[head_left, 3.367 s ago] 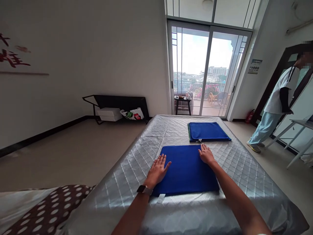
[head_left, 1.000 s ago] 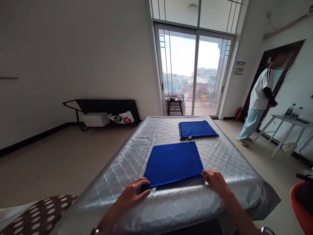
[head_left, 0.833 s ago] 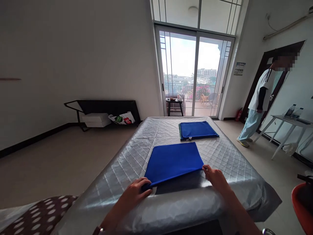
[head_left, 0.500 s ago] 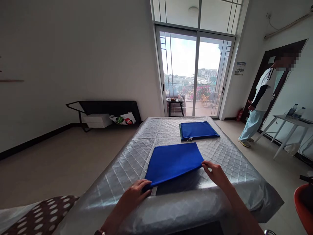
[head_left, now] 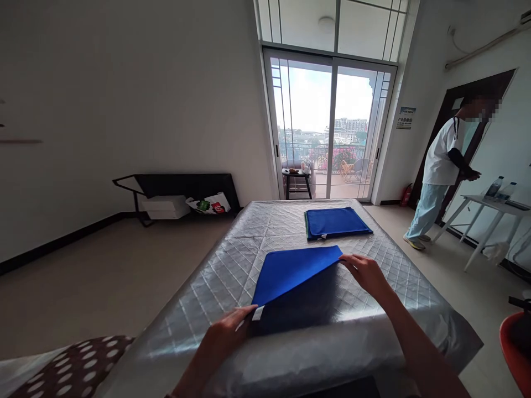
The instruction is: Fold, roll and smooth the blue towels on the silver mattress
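A blue folded cloth (head_left: 290, 271) lies near the front of a table with a silver quilted cover (head_left: 207, 287). My left hand (head_left: 230, 326) pinches its near left corner, beside a small white tag. My right hand (head_left: 363, 271) grips the near right corner and holds it raised, so the near edge slants upward over a dark shadow. Farther back on the cover rests a flat stack of folded blue cloths (head_left: 338, 221), with a green edge showing on its left side and a small white tag at the front.
A person (head_left: 442, 160) stands at the right by a small white table (head_left: 498, 204) with bottles. A red chair (head_left: 514, 342) is at the lower right. Polka-dot fabric (head_left: 78, 370) lies at the lower left. A black bench frame (head_left: 186, 188) holds a white box and bag.
My right hand has lifted the cloth's near right corner higher and moved it away from me. My left hand has shifted slightly. The person at the right now leans toward the white table.
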Action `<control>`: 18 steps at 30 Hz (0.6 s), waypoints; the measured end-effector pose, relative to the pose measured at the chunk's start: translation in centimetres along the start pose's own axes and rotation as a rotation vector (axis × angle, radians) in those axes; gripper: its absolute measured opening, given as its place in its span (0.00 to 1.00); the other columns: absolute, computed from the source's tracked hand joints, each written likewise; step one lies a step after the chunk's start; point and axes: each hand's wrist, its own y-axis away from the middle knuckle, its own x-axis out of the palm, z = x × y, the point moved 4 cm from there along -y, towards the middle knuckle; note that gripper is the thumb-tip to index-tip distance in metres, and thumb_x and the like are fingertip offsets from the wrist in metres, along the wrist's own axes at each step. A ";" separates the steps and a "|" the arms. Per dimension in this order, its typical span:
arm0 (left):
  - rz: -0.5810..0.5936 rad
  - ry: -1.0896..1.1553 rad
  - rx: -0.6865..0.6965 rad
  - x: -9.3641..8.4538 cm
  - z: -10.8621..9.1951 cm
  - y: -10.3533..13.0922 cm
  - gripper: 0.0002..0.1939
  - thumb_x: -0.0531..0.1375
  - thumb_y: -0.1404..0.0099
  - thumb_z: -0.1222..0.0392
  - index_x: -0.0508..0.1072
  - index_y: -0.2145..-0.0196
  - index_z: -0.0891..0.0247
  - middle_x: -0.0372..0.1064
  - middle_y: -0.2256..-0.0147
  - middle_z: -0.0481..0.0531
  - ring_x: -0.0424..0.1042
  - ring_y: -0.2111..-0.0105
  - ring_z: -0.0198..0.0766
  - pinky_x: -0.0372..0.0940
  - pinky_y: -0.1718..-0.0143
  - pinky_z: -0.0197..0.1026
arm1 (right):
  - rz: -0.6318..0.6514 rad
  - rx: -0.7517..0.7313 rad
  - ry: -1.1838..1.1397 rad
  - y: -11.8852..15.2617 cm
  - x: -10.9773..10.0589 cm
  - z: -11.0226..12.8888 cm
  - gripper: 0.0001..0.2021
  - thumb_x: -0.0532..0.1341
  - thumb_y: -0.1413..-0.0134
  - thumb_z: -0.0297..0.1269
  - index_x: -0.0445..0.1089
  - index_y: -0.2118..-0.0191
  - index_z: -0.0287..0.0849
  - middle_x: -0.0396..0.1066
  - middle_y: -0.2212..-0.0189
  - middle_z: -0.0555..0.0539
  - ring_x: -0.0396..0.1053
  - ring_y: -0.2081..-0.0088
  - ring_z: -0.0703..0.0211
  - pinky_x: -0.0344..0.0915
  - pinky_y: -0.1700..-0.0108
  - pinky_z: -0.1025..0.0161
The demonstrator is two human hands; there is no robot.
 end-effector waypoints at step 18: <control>-0.338 0.379 -0.192 -14.9 -13.7 -9.0 0.16 0.67 0.47 0.38 0.83 0.69 0.52 0.75 0.80 0.43 0.75 0.78 0.37 0.71 0.75 0.35 | -0.525 -0.132 0.134 3.8 -15.1 -1.2 0.11 0.61 0.35 0.43 0.77 0.51 0.51 0.79 0.65 0.50 0.77 0.67 0.60 0.73 0.62 0.65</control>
